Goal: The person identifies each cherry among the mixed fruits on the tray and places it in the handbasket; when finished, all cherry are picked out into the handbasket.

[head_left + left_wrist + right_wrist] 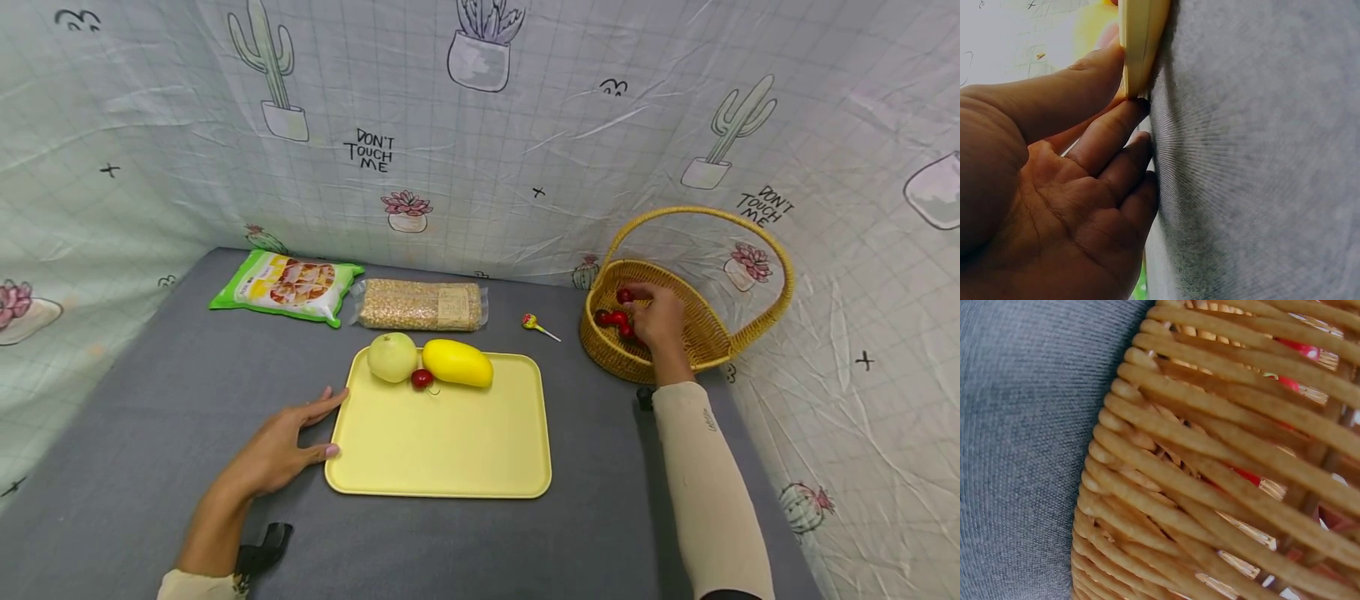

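My right hand (660, 321) reaches into a woven basket (618, 360) and pinches a cherry (625, 295) between thumb and fingers. Several more red cherries (618, 318) lie below it in the basket. My left hand (273, 450) touches the left edge of a yellow tray (442, 450), thumb and fingers fairly straight and spread. Along the tray's back edge sit a pale green round fruit (392, 357), a yellow mango (457, 363) and a single cherry (422, 379). The right wrist view shows mostly the basket's weave (1166, 456), which hides that hand.
Behind the tray lie a green-and-white food bag (288, 286) and a clear pack of beige grains (420, 305). A lollipop (531, 322) is between tray and basket. The basket's tall handle (783, 267) arches above it. A patterned curtain (480, 167) hangs behind the grey table (600, 500).
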`<state>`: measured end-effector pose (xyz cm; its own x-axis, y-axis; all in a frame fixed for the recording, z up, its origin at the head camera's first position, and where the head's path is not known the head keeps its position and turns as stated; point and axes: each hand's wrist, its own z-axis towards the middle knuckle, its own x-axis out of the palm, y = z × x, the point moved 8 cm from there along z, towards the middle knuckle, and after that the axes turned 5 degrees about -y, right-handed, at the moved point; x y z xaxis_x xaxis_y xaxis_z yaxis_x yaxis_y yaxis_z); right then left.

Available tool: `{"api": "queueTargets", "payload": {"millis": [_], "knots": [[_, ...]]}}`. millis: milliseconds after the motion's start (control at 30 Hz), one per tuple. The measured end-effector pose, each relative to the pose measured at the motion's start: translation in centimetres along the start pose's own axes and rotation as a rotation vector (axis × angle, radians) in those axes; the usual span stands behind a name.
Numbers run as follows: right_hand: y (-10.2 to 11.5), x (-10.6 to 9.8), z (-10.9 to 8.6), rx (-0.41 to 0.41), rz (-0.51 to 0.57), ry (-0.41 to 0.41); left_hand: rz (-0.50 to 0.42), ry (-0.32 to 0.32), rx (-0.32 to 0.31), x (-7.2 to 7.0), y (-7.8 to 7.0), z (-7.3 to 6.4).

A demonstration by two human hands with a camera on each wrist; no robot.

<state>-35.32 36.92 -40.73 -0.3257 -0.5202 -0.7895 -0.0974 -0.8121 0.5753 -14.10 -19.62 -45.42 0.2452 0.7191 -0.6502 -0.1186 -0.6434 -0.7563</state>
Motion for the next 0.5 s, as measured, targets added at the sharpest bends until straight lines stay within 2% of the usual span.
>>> {"api": "queueTargets", "payload": {"millis": [233, 500], "knots": [[-0.17, 0.78, 0.09, -0.007, -0.060, 0.071, 0.005, -0.003, 0.000, -0.05, -0.04, -0.06], [-0.28, 0.89, 0.01, -0.038, -0.096, 0.073, 0.009, -0.003, -0.006, -0.05, -0.19, -0.05]]}}
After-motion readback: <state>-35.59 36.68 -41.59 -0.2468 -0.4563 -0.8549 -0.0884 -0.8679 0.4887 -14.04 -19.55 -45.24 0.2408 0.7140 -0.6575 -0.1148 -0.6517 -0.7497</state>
